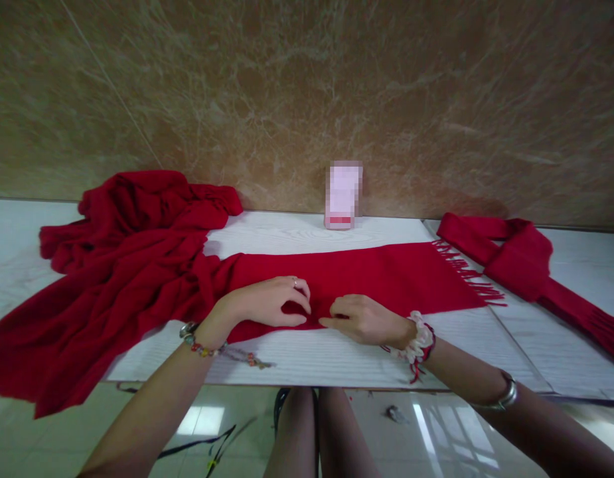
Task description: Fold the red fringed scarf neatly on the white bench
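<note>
A red fringed scarf (371,272) lies stretched across the white table, its flat part under both hands. On its near edge, my left hand (271,302) has curved fingers coming round toward the thumb, with scarf cloth at the tips. Just to the right, my right hand (364,318) is curled, thumb and forefinger pinching at the same edge. The fingertips are only a short gap apart. Leftward the flat cloth runs into a large crumpled heap of red fabric (137,245). The fringe (468,275) spreads out at the right end.
Another red scarf (520,259), folded over itself, lies at the right. A blurred pink-white upright object (342,192) leans against the brown marbled wall (287,99). The white table (336,362) has a seam at right. Dark straps (207,438) lie on the tiled floor.
</note>
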`<state>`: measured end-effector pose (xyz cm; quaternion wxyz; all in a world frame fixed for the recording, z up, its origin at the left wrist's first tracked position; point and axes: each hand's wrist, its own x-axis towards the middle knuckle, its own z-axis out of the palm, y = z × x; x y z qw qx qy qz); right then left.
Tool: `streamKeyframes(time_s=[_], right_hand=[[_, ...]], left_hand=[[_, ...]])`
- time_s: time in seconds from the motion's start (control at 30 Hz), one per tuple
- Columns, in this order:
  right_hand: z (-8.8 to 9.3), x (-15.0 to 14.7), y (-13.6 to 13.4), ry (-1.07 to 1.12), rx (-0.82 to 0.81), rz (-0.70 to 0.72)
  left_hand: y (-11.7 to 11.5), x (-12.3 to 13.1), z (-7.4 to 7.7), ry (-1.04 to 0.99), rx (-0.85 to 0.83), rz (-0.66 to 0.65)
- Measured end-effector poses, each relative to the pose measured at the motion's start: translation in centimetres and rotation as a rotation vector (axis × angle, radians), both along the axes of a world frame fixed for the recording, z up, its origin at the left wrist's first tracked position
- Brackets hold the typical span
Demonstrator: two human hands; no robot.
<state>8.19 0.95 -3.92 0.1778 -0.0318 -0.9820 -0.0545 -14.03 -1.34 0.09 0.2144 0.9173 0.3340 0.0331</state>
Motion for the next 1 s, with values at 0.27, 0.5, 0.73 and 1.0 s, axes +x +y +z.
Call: streamKeyframes(time_s=[0.27, 0.5, 0.73, 1.0], right_hand=[[-0.1, 0.2, 0.0, -0.039, 0.034, 0.009], [0.0, 0.2, 0.0, -0.050, 0.069, 0.022], [0.2, 0.1, -0.1, -0.045, -0.015, 0.035], [0.4, 0.2, 0.0, -0.086, -0.268, 0.006]], left_hand=[[1.1, -0.6, -2.0, 0.204, 0.212, 0.391], [1.1, 1.2, -3.0, 0.227, 0.177, 0.298], [2.5, -1.1, -3.3, 0.367, 0.171, 0.850], [1.6, 0.7, -3.5, 0.240, 0.171, 0.348]])
